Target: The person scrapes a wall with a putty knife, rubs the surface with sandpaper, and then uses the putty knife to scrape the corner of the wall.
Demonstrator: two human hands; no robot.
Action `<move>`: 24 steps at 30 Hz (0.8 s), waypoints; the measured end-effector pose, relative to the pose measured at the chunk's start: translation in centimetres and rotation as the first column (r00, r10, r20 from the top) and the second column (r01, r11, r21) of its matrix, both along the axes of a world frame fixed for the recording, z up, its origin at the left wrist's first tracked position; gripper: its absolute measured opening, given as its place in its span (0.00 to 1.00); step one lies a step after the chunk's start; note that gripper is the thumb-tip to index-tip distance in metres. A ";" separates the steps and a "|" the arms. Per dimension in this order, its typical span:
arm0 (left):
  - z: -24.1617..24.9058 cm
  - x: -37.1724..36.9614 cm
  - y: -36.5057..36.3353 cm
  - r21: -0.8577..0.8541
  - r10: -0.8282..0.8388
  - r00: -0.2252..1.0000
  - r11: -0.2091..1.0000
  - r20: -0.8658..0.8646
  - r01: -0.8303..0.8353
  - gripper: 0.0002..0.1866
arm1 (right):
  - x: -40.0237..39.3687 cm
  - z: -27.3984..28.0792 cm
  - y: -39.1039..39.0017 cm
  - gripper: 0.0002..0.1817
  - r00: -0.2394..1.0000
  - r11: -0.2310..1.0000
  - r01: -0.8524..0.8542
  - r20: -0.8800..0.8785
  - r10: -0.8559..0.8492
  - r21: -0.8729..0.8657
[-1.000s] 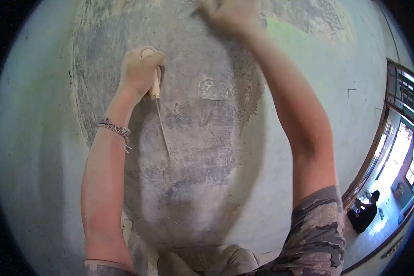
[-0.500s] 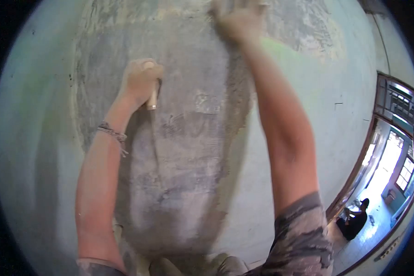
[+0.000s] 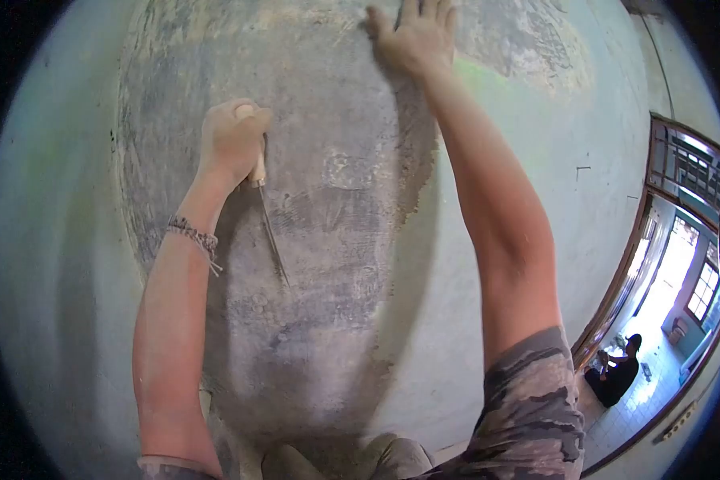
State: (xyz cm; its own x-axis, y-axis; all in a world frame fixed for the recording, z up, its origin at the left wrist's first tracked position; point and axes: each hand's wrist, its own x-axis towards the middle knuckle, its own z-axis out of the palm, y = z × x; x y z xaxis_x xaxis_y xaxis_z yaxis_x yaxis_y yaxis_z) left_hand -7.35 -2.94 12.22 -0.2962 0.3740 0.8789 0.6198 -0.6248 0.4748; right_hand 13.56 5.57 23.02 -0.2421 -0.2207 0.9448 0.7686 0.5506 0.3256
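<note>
My left hand is wrapped round the pale wooden handle of a knife, which has a long, thin metal blade. The blade points down along a grey, rough patch of the wall, slanting a little to the right. Higher up, my right hand lies flat on the same patch with its fingers spread; the fingertips run to the top edge of the view. A woven bracelet circles my left wrist.
Pale green painted wall surrounds the grey patch. A doorway opens at the right, where a person in dark clothes sits on a tiled floor. My knees show at the bottom, close to the wall.
My left hand has shifted slightly left and up with the knife, whose blade was smeared and now shows sharply. My right hand stays against the wall, its fingers clearer now.
</note>
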 end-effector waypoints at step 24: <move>0.0 0.2 0.2 -0.011 -0.041 0.999 0.999 0.032 0.041 0.08 | 0.7 -5.9 1.4 0.40 0.997 1.000 0.016 0.071 -0.017 0.014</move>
State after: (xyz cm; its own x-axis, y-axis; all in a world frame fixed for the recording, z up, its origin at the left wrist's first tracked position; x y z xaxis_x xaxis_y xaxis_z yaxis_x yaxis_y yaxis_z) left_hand -7.13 -2.78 12.20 -0.3079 0.3963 0.8650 0.5784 -0.6439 0.5009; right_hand 14.29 6.99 17.17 -0.3119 -0.2290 0.9221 0.7522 0.5333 0.3869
